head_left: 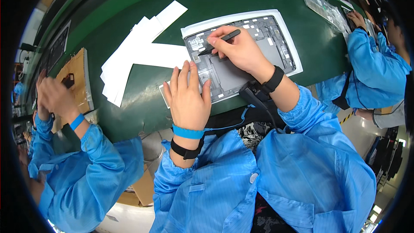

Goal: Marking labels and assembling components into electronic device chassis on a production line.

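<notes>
In front of me lies a flat dark grey device housing [271, 54] with small white pads and recesses, on a white backing sheet [288, 30]. My right hand [239, 51] is closed round slim black tweezers [230, 35]; their pointed tip is over the housing's left part, and I cannot tell whether it touches. My left hand [188, 99] lies with fingers stretched out at the housing's near left corner, fingertips at its left edge. Beside these fingers reach white paper strips [166, 55], several of them overlapping on the green table [108, 30].
Co-workers in blue smocks sit on both sides; a blurred hand [58, 97] is at left, another hand [357, 18] at far right. A brown board [82, 77] lies left, a clear plastic bag [323, 11] right. A black box [252, 92] with a cable is below my right wrist.
</notes>
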The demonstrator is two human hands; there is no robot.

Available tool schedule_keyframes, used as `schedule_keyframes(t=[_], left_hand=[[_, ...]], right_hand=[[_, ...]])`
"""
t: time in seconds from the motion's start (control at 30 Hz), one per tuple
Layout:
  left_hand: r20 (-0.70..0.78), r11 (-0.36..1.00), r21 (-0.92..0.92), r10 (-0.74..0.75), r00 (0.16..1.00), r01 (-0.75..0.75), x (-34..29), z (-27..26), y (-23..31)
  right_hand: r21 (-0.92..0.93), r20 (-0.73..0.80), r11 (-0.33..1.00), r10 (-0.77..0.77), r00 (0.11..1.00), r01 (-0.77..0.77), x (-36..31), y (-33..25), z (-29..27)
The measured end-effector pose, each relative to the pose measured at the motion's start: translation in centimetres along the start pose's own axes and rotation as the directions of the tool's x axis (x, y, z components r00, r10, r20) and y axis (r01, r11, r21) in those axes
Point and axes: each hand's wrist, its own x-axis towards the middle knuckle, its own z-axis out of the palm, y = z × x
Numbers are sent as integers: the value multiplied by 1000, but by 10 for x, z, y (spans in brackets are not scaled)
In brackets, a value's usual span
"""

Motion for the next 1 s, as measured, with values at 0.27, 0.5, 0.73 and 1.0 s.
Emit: schedule_keyframes(t=[0.27, 0.5, 0.73, 1.0], left_hand=[[-32, 999, 40, -10, 999, 12, 7, -1, 9], [48, 984, 166, -76, 996, 67, 14, -2, 13], [83, 992, 48, -123, 989, 119, -60, -28, -21], [55, 987, 133, -99, 994, 91, -65, -18, -24]], right_hand=[[-71, 20, 997, -16, 1000, 18, -1, -3, -1], [-91, 29, 994, -56, 998, 58, 0, -3, 2], [61, -6, 998, 17, 1000, -16, -36, -32, 18], [-152, 153, 988, -7, 988, 31, -31, -22, 76]])
